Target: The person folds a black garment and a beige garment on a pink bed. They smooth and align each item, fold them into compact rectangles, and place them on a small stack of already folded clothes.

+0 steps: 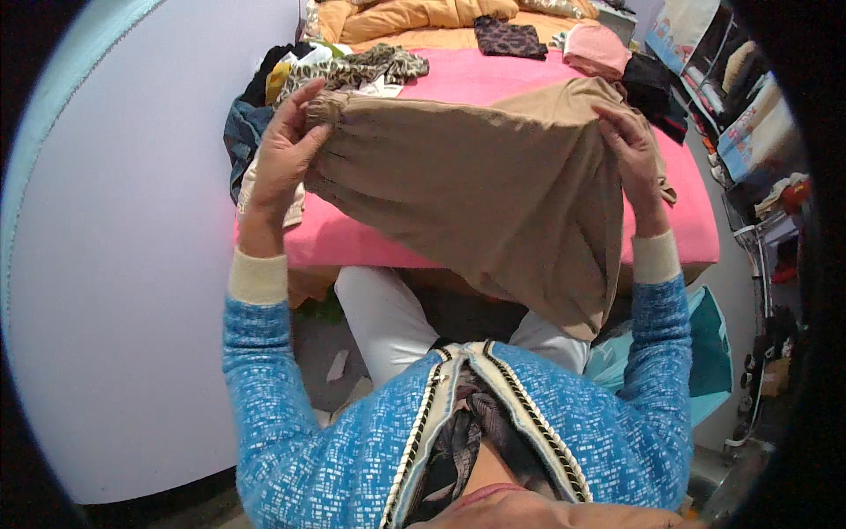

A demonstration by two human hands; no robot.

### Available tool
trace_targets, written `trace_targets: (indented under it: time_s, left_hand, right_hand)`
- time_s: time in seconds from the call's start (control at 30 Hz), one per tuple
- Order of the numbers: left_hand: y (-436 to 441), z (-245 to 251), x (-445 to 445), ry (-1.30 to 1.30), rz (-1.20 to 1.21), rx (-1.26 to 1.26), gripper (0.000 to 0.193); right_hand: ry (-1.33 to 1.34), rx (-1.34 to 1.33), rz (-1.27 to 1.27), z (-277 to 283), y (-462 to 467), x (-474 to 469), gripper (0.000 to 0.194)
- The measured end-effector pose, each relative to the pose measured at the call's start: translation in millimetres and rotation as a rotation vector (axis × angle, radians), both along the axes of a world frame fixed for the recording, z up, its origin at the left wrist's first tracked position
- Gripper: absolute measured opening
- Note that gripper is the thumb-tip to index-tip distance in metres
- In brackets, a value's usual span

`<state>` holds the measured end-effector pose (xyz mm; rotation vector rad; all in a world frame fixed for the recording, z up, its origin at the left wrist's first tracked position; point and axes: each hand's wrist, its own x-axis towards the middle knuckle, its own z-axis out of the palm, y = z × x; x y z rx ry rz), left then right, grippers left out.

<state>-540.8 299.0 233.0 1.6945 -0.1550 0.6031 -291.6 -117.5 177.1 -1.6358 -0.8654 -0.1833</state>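
A brown cloth garment with a gathered elastic edge is stretched between my hands, above the front of a pink-covered bed. My left hand grips the gathered edge between thumb and fingers. My right hand holds the cloth near its upper right part, with the fingertips on the fabric. From there the garment hangs in a slanting fold down to my right knee. More of the same brown cloth lies bunched on the bed beyond and beside my right hand.
Mixed clothes, including a leopard-print cloth and blue denim, lie at the bed's left. A folded dark patterned cloth, a pink folded cloth and black clothing lie at the back right. A teal bag stands right; a wall rises left.
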Motion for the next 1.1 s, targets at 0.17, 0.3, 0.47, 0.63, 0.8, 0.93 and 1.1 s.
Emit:
trace_targets:
  time_s: [0.17,0.3,0.47,0.63,0.8,0.93,1.1]
  left_hand:
    - [8.3,64.0,8.6,0.030,0.177,0.492,0.053]
    - [15.2,63.1,17.5,0.123,0.331,0.699,0.038]
    - [25.9,54.8,33.6,0.000,0.360,0.700,0.029]
    - [23.2,74.1,64.3,0.050,0.275,0.569,0.029]
    - [-18.0,126.3,106.7,-0.448,0.314,0.771,0.027]
    - [-87.4,199.5,124.1,-0.531,0.209,0.784,0.041]
    - [-191.3,269.0,127.6,-0.607,0.095,0.732,0.040]
  right_hand:
    - [-0.152,-0.193,0.011,80.8,3.0,9.5,0.043]
    - [-0.433,-0.389,-0.147,94.7,5.8,7.5,0.041]
    - [-0.506,-0.485,-0.305,106.9,-3.5,25.4,0.019]
    - [-0.774,-0.465,-0.461,123.3,-15.1,54.0,0.014]
    - [-0.656,-0.420,-0.568,145.0,-50.9,103.4,0.020]
    - [-0.052,-0.261,-0.496,181.8,-117.7,167.2,0.032]
    - [-0.485,-0.611,-0.658,256.4,-229.2,206.1,0.045]
